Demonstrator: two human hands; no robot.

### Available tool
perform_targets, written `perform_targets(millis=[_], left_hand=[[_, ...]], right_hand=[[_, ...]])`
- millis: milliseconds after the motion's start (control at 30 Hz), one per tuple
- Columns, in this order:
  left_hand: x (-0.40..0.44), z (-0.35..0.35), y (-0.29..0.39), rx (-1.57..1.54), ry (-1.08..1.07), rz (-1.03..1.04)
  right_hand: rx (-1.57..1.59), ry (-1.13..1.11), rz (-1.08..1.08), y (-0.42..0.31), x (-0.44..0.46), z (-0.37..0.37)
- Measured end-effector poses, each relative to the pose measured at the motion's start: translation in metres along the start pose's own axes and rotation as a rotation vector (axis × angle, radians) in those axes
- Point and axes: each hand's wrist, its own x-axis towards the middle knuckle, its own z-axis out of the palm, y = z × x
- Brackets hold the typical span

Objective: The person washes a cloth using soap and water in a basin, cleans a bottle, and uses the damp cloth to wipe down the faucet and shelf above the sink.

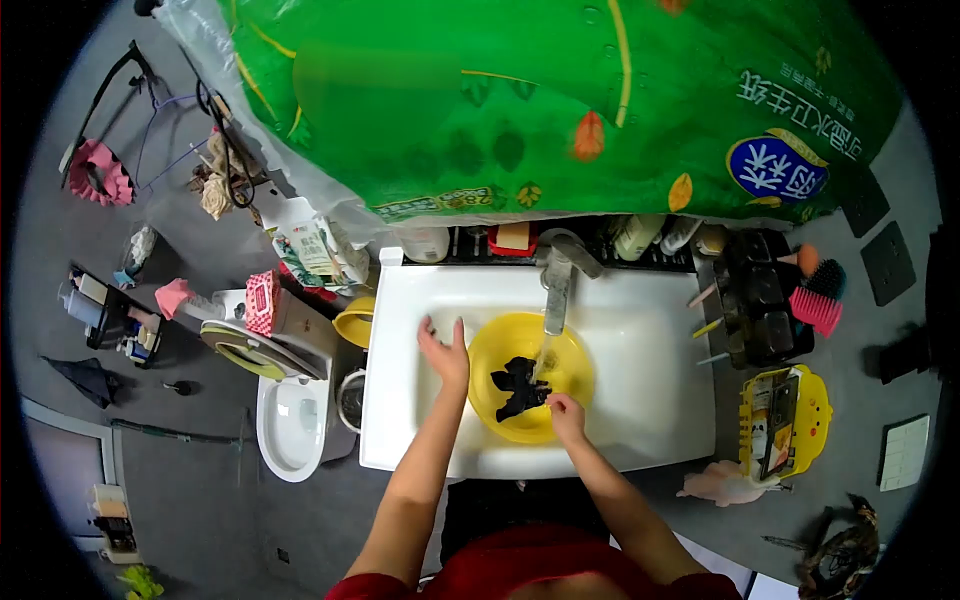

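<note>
Nearest you, your right hand (567, 418) was closed, its fingertips gripping the edge of the black cloth (518, 388); the cloth lay bunched in the yellow basin (573, 350), under the water (543, 362) running from the faucet (556, 290); your left hand (445, 352) was open, fingers spread, just beside the basin's left rim (you held nothing in it); the basin sat in the white sink (650, 340); beyond the faucet stood a red soap dish (511, 240), and farthest, a large green package (420, 110).
</note>
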Motion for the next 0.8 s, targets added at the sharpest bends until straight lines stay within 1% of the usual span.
perform_targets(millis=[33, 133, 233, 300, 433, 500, 533, 567, 633, 667, 700, 767, 800], left_hand=[[0.02, 0.005, 0.002, 0.015, 0.073, 0.078], [0.063, 0.02, 0.018, 0.161, 0.257, 0.21], [0.093, 0.033, 0.03, 0.225, 0.318, 0.316], [0.108, 0.036, 0.035, 0.23, 0.299, 0.317], [0.129, 0.033, 0.037, 0.255, 0.208, 0.297], [0.139, 0.032, 0.037, 0.287, 0.176, 0.31], [0.144, 0.032, 0.038, 0.272, 0.209, 0.387], [0.149, 0.03, 0.038, 0.279, 0.152, 0.347], [0.158, 0.023, 0.042, 0.295, 0.04, 0.267], [0.162, 0.023, 0.039, 0.292, 0.11, 0.329], [0.163, 0.019, 0.04, 0.244, 0.13, 0.316], [0.165, 0.005, 0.038, 0.144, 0.172, 0.289], [0.163, 0.0, 0.029, 0.167, 0.29, 0.284]], right_hand=[[0.01, -0.003, -0.022, 0.004, -0.003, 0.003], [-0.011, -0.038, -0.058, -0.002, -0.013, 0.005], [-0.023, -0.035, -0.055, -0.006, -0.021, 0.01], [0.022, -0.024, -0.086, -0.009, -0.024, 0.011], [0.02, 0.001, -0.076, -0.025, -0.025, 0.015], [-0.013, 0.023, -0.114, -0.038, -0.018, 0.018], [-0.029, 0.033, -0.133, -0.053, -0.013, 0.019], [0.006, 0.07, -0.182, -0.068, -0.007, 0.02], [0.076, 0.142, -0.282, -0.125, 0.006, 0.018], [0.005, 0.219, -0.465, -0.15, 0.016, 0.015], [-0.069, 0.295, -0.649, -0.173, 0.026, 0.012], [0.033, 0.341, -0.687, -0.211, 0.038, 0.01], [-0.024, 0.393, -0.743, -0.227, 0.045, 0.007]])
